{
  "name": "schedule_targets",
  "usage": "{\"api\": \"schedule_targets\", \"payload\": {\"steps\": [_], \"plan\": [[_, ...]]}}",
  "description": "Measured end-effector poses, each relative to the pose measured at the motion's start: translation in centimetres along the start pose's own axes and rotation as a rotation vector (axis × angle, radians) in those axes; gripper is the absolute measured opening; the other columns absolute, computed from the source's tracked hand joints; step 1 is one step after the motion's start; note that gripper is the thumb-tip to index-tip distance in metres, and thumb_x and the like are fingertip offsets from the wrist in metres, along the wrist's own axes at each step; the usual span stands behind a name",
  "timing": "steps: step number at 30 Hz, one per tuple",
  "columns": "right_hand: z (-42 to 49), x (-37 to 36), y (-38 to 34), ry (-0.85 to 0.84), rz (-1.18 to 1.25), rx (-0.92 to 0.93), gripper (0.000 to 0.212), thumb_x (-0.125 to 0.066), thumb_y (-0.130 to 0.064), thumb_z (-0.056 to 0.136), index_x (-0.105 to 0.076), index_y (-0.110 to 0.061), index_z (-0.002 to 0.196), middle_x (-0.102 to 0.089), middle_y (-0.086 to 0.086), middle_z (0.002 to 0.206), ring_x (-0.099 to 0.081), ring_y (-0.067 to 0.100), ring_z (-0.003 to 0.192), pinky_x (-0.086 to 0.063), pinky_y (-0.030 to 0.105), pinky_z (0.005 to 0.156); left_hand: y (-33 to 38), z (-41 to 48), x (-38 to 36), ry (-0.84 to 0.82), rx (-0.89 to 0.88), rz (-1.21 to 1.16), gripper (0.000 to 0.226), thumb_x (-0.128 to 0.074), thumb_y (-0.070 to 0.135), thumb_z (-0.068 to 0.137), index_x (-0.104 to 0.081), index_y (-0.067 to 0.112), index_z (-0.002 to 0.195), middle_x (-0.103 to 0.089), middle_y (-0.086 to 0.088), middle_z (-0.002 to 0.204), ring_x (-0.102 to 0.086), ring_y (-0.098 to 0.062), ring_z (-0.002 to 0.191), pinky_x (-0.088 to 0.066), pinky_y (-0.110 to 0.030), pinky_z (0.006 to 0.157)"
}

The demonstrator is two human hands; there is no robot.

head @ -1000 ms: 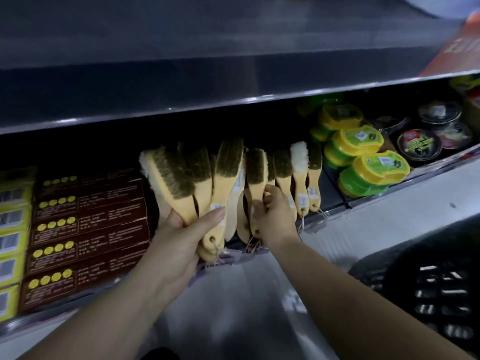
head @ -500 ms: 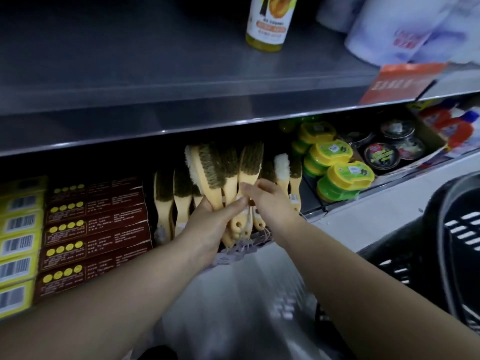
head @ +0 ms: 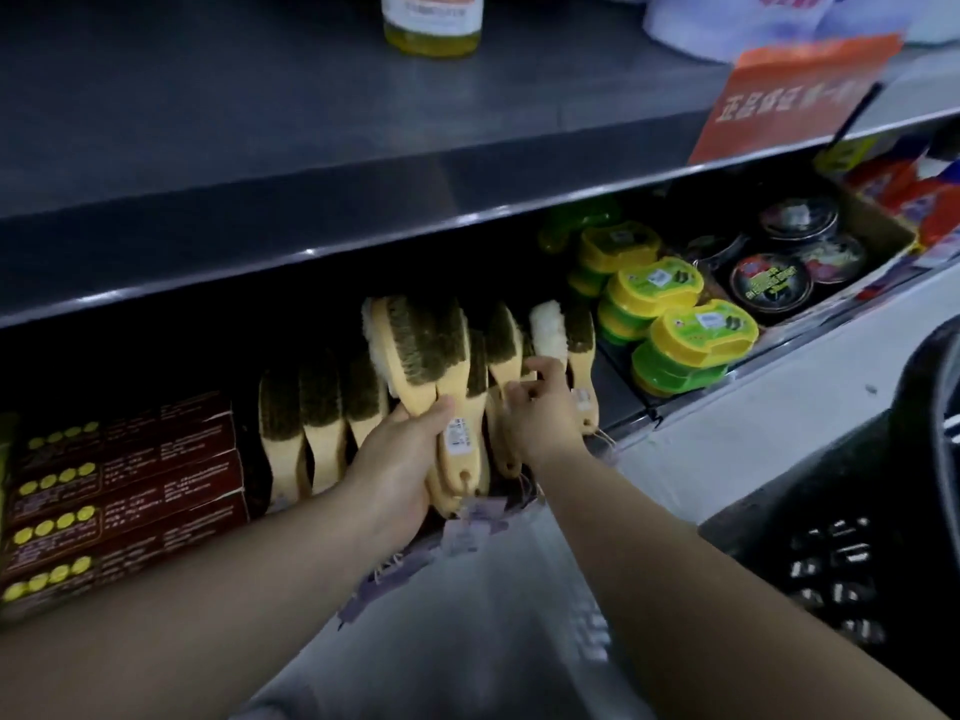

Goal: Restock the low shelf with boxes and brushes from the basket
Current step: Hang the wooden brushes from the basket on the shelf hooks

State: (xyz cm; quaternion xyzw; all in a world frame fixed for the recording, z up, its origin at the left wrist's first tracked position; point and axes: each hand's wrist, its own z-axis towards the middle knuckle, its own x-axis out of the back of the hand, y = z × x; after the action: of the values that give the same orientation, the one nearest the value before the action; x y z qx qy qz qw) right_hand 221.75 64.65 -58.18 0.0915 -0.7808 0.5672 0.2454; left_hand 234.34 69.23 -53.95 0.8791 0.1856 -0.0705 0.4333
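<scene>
My left hand (head: 397,459) grips a bunch of wooden brushes (head: 423,356) by their handles, bristles up, at the front of the low shelf (head: 691,402). My right hand (head: 540,407) reaches in just to their right and pinches the handle of another brush (head: 504,350) in the row. Three more brushes (head: 319,407) stand upright on the shelf to the left of my left hand. A white-bristled brush (head: 550,332) and a dark one (head: 579,335) stand behind my right hand. Dark red boxes (head: 124,480) lie stacked at the far left. The black basket (head: 852,517) sits at the right.
Yellow and green oval containers (head: 691,340) are stacked right of the brushes, with round black tins (head: 769,283) in a carton beyond. The upper shelf (head: 363,163) overhangs, bearing a bottle (head: 431,23) and an orange sign (head: 795,90). Paper price tags (head: 467,527) dangle from the brush handles.
The view has shifted down and closer. My left hand still holds the bunch of brushes; my right hand has slid right along the row and now pinches a brush handle there.
</scene>
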Motion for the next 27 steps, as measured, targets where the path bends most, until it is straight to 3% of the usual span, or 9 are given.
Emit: {"api": "schedule_targets", "payload": {"steps": [2,4,7,11,17,20,23,25,27], "plan": [[0.2,-0.8,1.0,0.018,-0.06,0.062,0.024,-0.047,-0.018,0.095,-0.045,-0.02,0.119,-0.046,-0.018,0.071,-0.042,-0.004,0.062,-0.031,0.015,0.053,-0.4,0.3,1.0,-0.029,-0.002,0.022,0.019,-0.056,0.024,0.092,-0.063,0.016,0.108,-0.072,-0.009,0.102,-0.066,-0.026,0.097,-0.051,-0.045,0.09],[-0.2,-1.2,1.5,0.017,-0.091,0.112,0.024,-0.046,-0.019,0.095,-0.044,-0.021,0.119,-0.044,-0.021,0.07,-0.042,-0.004,0.061,-0.028,0.018,0.052,-0.5,0.5,1.7,-0.053,-0.02,0.04,0.02,-0.057,0.026,0.091,-0.064,0.016,0.106,-0.074,-0.006,0.097,-0.069,-0.022,0.094,-0.053,-0.041,0.085],[-0.4,-1.1,1.4,-0.027,-0.127,0.167,0.028,-0.047,-0.021,0.095,-0.043,-0.02,0.123,-0.045,-0.021,0.073,-0.049,0.008,0.07,-0.036,0.023,0.067,-0.5,1.2,1.5,-0.081,-0.053,0.075,0.015,-0.059,0.03,0.089,-0.065,0.019,0.096,-0.075,-0.001,0.088,-0.071,-0.016,0.083,-0.055,-0.031,0.07],[-0.4,-0.5,1.4,-0.064,-0.174,0.203,0.029,-0.053,-0.021,0.093,-0.045,-0.017,0.121,-0.053,-0.017,0.075,-0.055,0.012,0.075,-0.046,0.029,0.069,-0.5,2.3,0.7,-0.096,-0.122,0.176,0.011,-0.057,0.03,0.091,-0.063,0.021,0.093,-0.075,0.004,0.075,-0.07,-0.01,0.063,-0.05,-0.022,0.045],[-0.3,0.8,0.8,0.021,-0.143,0.197,0.022,-0.051,-0.029,0.094,-0.051,-0.018,0.113,-0.057,-0.008,0.089,-0.051,0.007,0.077,-0.034,0.018,0.061,-1.0,2.4,-0.6,-0.098,-0.134,0.283,0.015,-0.054,0.034,0.093,-0.061,0.022,0.097,-0.071,-0.011,0.096,-0.066,-0.023,0.077,-0.051,-0.041,0.073],[-0.7,1.3,-0.3,0.136,-0.045,0.284,0.029,-0.043,-0.038,0.095,-0.056,-0.013,0.087,-0.059,0.001,0.084,-0.055,0.011,0.076,-0.04,0.025,0.066,-0.8,2.3,-1.1,-0.102,-0.15,0.255,0.016,-0.056,0.032,0.092,-0.063,0.02,0.098,-0.072,-0.011,0.097,-0.068,-0.029,0.083,-0.052,-0.05,0.081],[-1.1,1.6,-1.8,-0.068,0.12,0.256,0.042,-0.047,-0.044,0.093,-0.056,-0.007,0.077,-0.052,-0.001,0.063,-0.048,0.003,0.054,-0.041,0.017,0.053,-0.4,2.3,-1.4,-0.111,-0.159,0.216,0.014,-0.058,0.031,0.091,-0.065,0.02,0.099,-0.072,-0.011,0.097,-0.066,-0.039,0.095,-0.051,-0.055,0.085],[-1.0,1.8,-2.3,-0.198,0.218,0.208,0.028,-0.054,-0.035,0.092,-0.058,-0.01,0.079,-0.05,0.003,0.068,-0.047,0.005,0.06,-0.042,0.019,0.057,0.0,2.3,-1.7,-0.119,-0.168,0.188,0.01,-0.06,0.029,0.09,-0.065,0.022,0.095,-0.071,-0.016,0.096,-0.064,-0.042,0.091,-0.046,-0.061,0.086],[-0.7,2.2,-2.3,-0.268,0.311,0.148,0.018,-0.059,-0.026,0.091,-0.063,-0.009,0.086,-0.055,0.008,0.077,-0.053,0.015,0.072,-0.048,0.029,0.068,0.0,2.4,-2.1,-0.124,-0.197,0.202,0.01,-0.059,0.03,0.09,-0.064,0.022,0.094,-0.071,-0.01,0.083,-0.064,-0.034,0.079,-0.05,-0.052,0.08]]}}
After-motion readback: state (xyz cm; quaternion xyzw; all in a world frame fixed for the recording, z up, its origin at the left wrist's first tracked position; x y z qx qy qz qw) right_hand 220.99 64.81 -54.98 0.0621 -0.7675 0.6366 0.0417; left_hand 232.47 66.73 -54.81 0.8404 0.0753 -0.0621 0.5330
